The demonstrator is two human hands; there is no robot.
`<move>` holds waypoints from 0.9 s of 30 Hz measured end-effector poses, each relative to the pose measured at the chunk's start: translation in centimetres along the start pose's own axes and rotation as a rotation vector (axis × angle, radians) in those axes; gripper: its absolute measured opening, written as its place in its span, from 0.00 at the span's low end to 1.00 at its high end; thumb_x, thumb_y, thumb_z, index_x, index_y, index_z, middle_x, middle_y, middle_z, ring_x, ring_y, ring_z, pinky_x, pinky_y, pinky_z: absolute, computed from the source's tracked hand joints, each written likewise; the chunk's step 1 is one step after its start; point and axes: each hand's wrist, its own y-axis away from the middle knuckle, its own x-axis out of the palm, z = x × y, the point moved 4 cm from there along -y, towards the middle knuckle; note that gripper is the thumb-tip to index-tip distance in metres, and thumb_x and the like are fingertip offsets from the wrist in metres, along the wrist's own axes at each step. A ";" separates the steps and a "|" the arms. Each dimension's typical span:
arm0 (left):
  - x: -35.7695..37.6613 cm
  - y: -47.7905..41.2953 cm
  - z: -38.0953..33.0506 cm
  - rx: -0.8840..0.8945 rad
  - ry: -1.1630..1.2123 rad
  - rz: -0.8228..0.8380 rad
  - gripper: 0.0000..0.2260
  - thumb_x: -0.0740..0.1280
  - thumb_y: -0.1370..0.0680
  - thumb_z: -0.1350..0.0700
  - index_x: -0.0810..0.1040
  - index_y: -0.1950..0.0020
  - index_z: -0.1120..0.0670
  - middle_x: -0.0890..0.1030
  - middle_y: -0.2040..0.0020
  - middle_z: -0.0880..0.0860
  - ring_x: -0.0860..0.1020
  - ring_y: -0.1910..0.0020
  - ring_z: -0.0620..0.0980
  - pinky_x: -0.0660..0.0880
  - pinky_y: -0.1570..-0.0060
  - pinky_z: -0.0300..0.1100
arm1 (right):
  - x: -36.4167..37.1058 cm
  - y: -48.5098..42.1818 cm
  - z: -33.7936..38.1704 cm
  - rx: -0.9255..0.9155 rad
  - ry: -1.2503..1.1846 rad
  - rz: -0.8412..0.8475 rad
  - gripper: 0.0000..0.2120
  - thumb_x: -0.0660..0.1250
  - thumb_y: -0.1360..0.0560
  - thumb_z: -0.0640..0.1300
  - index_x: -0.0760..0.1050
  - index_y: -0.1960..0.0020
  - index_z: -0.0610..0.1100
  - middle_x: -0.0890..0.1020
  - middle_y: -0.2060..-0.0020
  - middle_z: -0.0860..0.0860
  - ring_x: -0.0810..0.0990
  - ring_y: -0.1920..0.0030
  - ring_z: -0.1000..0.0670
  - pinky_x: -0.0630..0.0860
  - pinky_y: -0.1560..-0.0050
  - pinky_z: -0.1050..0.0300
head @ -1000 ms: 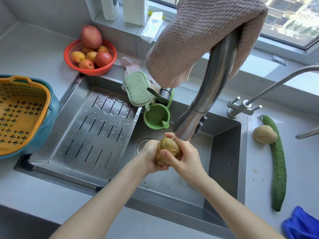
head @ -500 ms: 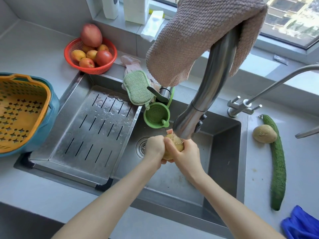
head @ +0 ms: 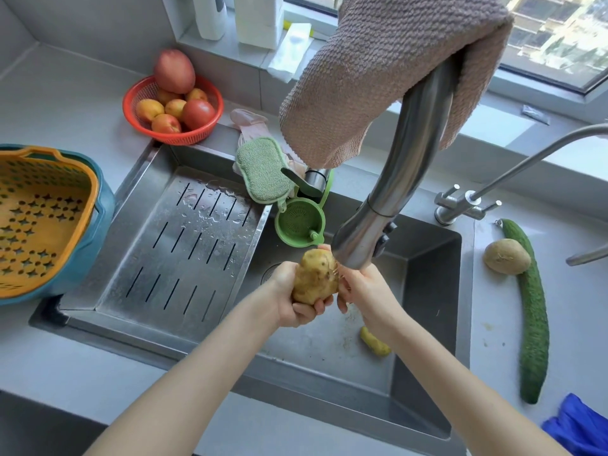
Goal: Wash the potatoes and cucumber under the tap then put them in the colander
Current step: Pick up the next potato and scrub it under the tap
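At the left edge of the frame an orange colander [head: 39, 218] with star-shaped holes sits nested in a teal bowl [head: 103, 222] on the grey counter [head: 65, 103]. Nothing shows inside the colander. Above and to its right, in the upper left, a red basket [head: 144, 126] holds peaches, a tomato and a larger reddish fruit. Below the basket, a slotted steel drain tray [head: 184, 251], wet with droplets, covers the left half of the sink [head: 427, 291]. At the tray's upper right corner a green sponge [head: 261, 169] lies on the sink's back edge, with a green strainer cup [head: 299, 222] just beneath it.

In the middle of the frame the left hand [head: 289, 301] holds a potato [head: 314, 278] from below and from the left, fingers curled under its lower end. The potato stands nearly upright over the open basin, its top just beside the tap [head: 362, 238], and thin streaks of water run between the two. A pinkish-brown towel [head: 378, 67] is draped over the tap's neck, filling the top centre. The right hand [head: 365, 291] is closed against the right side of the potato with bent fingers, directly under the tap head. A small yellow scrap [head: 375, 343] lies on the basin floor below that wrist.

Right of the sink stands a small tap [head: 460, 205]. On the counter beyond it, a second potato [head: 506, 256] rests touching the left side of a long cucumber [head: 533, 317], which runs down the right of the frame. A blue cloth [head: 579, 426] sits in the lower right corner.
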 end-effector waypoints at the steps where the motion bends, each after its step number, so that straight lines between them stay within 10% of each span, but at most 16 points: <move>1: 0.1 0.0 0.1 -0.026 0.024 0.052 0.17 0.51 0.24 0.54 0.75 0.62 0.61 0.76 0.74 0.58 0.72 0.83 0.49 0.55 0.87 0.27 | 0.0 0.4 0.2 -0.050 0.036 0.044 0.16 0.61 0.21 0.47 0.76 0.45 0.36 0.74 0.77 0.53 0.70 0.73 0.51 0.66 0.73 0.55; 5: 0.8 0.6 -0.3 0.076 0.004 0.053 0.17 0.60 0.25 0.44 0.79 0.62 0.55 0.80 0.68 0.53 0.78 0.76 0.51 0.60 0.85 0.27 | 0.5 0.6 -0.4 -0.104 0.144 0.029 0.20 0.65 0.25 0.57 0.75 0.40 0.45 0.83 0.65 0.56 0.80 0.68 0.59 0.78 0.67 0.61; 7: 0.7 0.5 -0.5 0.235 -0.040 -0.110 0.20 0.57 0.22 0.41 0.79 0.64 0.51 0.80 0.71 0.49 0.78 0.76 0.47 0.64 0.80 0.30 | 0.7 0.3 -0.9 -0.051 0.124 -0.100 0.26 0.65 0.32 0.65 0.78 0.45 0.46 0.85 0.58 0.51 0.84 0.57 0.52 0.82 0.56 0.48; 12: 1.2 1.1 -0.7 0.641 -0.143 -0.467 0.18 0.58 0.21 0.47 0.75 0.66 0.54 0.74 0.74 0.50 0.71 0.83 0.45 0.63 0.80 0.34 | 0.4 -0.1 0.0 -0.038 -0.005 -0.347 0.17 0.65 0.31 0.52 0.76 0.61 0.37 0.80 0.72 0.49 0.77 0.71 0.49 0.74 0.68 0.52; 23: -0.2 0.6 -2.5 0.408 -0.591 -0.372 0.13 0.60 0.25 0.51 0.78 0.62 0.56 0.80 0.74 0.57 0.79 0.76 0.57 0.57 0.77 0.30 | -1.7 1.9 2.1 0.128 0.189 0.147 0.03 0.67 0.23 0.42 0.77 0.51 0.42 0.80 0.78 0.51 0.77 0.76 0.48 0.83 0.63 0.49; 27: -0.1 0.9 -3.1 0.437 -0.677 -0.339 0.13 0.61 0.25 0.52 0.77 0.63 0.59 0.78 0.69 0.62 0.78 0.78 0.57 0.57 0.79 0.30 | -2.1 2.0 3.3 -0.009 0.572 0.141 0.10 0.66 0.24 0.47 0.76 0.65 0.50 0.80 0.79 0.51 0.79 0.76 0.52 0.78 0.64 0.58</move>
